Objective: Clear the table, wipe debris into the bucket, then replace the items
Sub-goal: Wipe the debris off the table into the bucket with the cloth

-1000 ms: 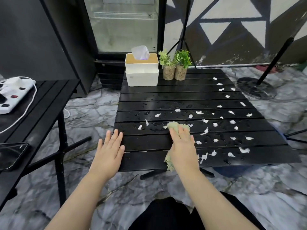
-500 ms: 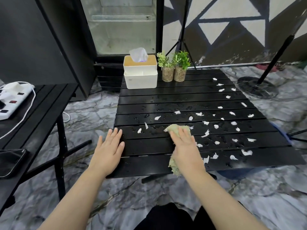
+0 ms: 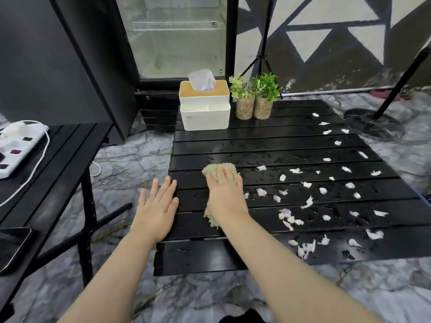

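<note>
A glass-door fridge (image 3: 179,38) stands at the back. Just right of it, a tripod (image 3: 263,54) rises before a triangle-painted wall (image 3: 326,17). Left of the fridge and nearer the camera, a black side table (image 3: 65,157) bears a white power strip (image 3: 18,145) and a dark phone (image 3: 11,248). Far right of the fridge sits a round stand base (image 3: 373,127).

Two plants (image 3: 264,90), one box (image 3: 204,115), one cloth (image 3: 210,170)

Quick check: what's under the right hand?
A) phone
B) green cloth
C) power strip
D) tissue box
B: the right hand lies flat with straight fingers on the green cloth, which pokes out past the fingertips and the wrist.
</note>
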Tool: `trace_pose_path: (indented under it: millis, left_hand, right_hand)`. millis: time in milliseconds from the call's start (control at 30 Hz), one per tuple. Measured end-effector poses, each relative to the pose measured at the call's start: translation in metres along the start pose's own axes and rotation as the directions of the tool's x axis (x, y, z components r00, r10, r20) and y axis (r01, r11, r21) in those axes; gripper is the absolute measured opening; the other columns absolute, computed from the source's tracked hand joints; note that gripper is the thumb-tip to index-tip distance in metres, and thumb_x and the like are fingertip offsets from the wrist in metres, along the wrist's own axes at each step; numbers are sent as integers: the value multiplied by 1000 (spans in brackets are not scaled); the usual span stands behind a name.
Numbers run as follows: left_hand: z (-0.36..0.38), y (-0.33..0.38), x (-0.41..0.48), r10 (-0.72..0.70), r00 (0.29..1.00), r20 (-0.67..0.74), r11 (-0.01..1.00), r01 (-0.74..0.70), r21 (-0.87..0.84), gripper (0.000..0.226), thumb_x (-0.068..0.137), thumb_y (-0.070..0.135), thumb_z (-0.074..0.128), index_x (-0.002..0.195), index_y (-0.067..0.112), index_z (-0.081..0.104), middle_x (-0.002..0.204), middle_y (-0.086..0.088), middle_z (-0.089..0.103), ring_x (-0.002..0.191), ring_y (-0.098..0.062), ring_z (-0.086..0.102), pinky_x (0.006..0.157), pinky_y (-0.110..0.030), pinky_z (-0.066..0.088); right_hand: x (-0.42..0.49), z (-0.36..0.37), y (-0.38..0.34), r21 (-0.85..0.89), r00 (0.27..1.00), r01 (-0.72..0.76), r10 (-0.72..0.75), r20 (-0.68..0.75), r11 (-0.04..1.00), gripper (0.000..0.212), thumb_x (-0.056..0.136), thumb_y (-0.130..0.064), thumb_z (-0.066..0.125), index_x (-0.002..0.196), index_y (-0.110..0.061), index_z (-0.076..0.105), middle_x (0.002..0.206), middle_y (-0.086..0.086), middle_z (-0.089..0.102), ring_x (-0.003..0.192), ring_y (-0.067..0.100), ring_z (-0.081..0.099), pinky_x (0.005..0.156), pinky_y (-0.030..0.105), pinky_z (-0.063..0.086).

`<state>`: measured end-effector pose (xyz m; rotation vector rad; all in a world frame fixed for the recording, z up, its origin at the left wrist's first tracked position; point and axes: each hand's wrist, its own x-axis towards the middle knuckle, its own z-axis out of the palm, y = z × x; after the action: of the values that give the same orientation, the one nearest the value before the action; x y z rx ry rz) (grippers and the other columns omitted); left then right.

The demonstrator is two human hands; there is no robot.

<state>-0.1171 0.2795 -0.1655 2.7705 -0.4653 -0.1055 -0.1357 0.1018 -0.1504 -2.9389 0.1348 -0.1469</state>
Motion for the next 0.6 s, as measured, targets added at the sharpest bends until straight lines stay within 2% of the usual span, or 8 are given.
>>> trace_pose_path:
  millis: [167, 233, 333, 367, 400, 467, 500, 600]
  left_hand:
    - [0, 1, 1, -24, 999, 28, 998, 22, 52, 51, 96, 41, 12, 145, 33, -1, 153, 16, -11, 139, -6, -19, 113, -36, -15]
    - [0, 3, 2, -33, 999, 37, 997, 30, 68, 52, 96, 41, 11, 145, 33, -2, 153, 16, -12, 140, -8, -19, 113, -36, -14]
    - [0, 3, 0, -38, 998, 39, 997, 35, 75, 52, 96, 40, 10, 145, 32, -4, 154, 14, -13, 140, -9, -19, 114, -36, -13]
    - [-1, 3, -1, -39, 998, 43, 996, 36, 76, 52, 96, 40, 10, 145, 32, -4, 154, 14, -13, 140, -9, -19, 114, -36, -13]
    - [-2, 3, -1, -40, 998, 48, 996, 37, 77, 52, 96, 40, 11, 145, 32, -4, 154, 14, -13, 140, -9, -19, 114, -36, -13]
    - [-3, 4, -2, -41, 998, 53, 996, 37, 77, 51, 96, 39, 12, 145, 33, -4, 154, 14, -13, 140, -8, -19, 115, -37, -12]
    - [-4, 5, -2, -41, 998, 54, 996, 36, 78, 51, 96, 39, 12, 145, 32, -4, 154, 14, -12, 140, -8, -19, 115, -37, -12]
    - [-6, 6, -3, -47, 997, 55, 994, 42, 102, 51, 96, 39, 11, 145, 31, -4, 154, 15, -12, 140, -9, -20, 115, -38, -11]
  right_hand:
    - [-14, -35, 89, -81, 973, -229, 226, -42, 970, 65, 81, -12, 50, 141, -22, 27, 150, 8, 22, 139, 27, 13, 112, 42, 14]
    - [-14, -43, 84, 105, 964, -210, 224, -143, 972, 58, 83, -7, 48, 138, -18, 35, 143, 12, 33, 134, 26, 26, 110, 36, 22]
    - [-9, -51, 22, 291, 986, -116, 145, -79, 950, 25, 75, -15, 56, 100, -17, 62, 102, 25, 61, 89, 20, 68, 76, 43, 57]
    - [-7, -45, 0, 311, 994, -92, 103, -20, 946, 31, 70, -21, 62, 101, -18, 61, 108, 28, 60, 94, 27, 67, 82, 47, 56]
    - [-6, -34, -20, 226, 998, 3, -19, 66, 974, 51, 69, -23, 66, 118, -19, 54, 132, 25, 48, 122, 26, 51, 103, 43, 42]
    - [-7, -17, -34, 133, 986, 95, -111, 125, 987, 68, 85, -23, 54, 145, -19, 22, 157, 11, 7, 144, 25, 2, 117, 44, 5]
    - [-7, -14, -23, 116, 986, 111, -124, 111, 987, 65, 90, -22, 47, 147, -21, 15, 158, 6, 0, 144, 24, -6, 117, 45, 1]
    - [-11, -17, 31, 71, 998, 49, -52, 42, 996, 70, 83, -17, 48, 145, -27, 18, 157, 1, 10, 143, 21, 2, 114, 44, 15]
